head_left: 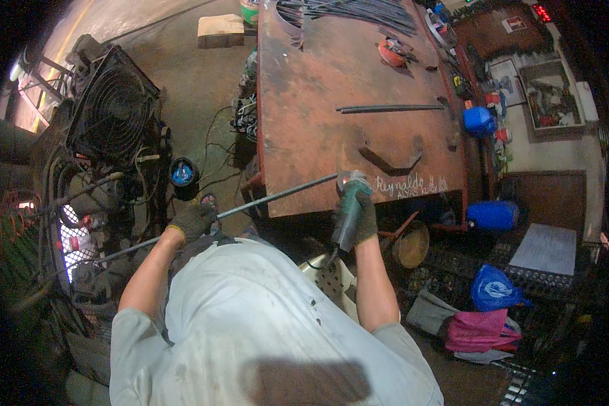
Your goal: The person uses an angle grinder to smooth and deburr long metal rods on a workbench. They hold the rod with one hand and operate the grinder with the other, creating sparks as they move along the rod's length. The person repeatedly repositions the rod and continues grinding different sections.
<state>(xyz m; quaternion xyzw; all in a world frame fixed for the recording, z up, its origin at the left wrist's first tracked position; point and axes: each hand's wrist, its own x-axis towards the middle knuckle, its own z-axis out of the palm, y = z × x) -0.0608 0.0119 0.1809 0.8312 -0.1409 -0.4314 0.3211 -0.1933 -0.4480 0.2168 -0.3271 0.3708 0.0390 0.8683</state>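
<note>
My left hand (195, 218), in a dark work glove, is closed round a long ribbed steel bar (271, 197). The bar slants up from the lower left to the near edge of the rust-brown metal table (304, 135). In my gloved right hand (367, 215) is a green and black angle grinder (347, 220), its head at the bar's far end. A small orange glow shows there; whether the disc touches the bar, I cannot tell. Beyond lie a bent dark metal piece (389, 161) and short thin bars (392, 108) on the tabletop.
A large dark fan (111, 105) stands at left, near a black bucket (184, 177). Cables (213, 135) trail over the floor beside the table. At the table's far end lie several bars (365, 13) and an orange-red tool (394, 53). A blue drum (492, 215) is at right.
</note>
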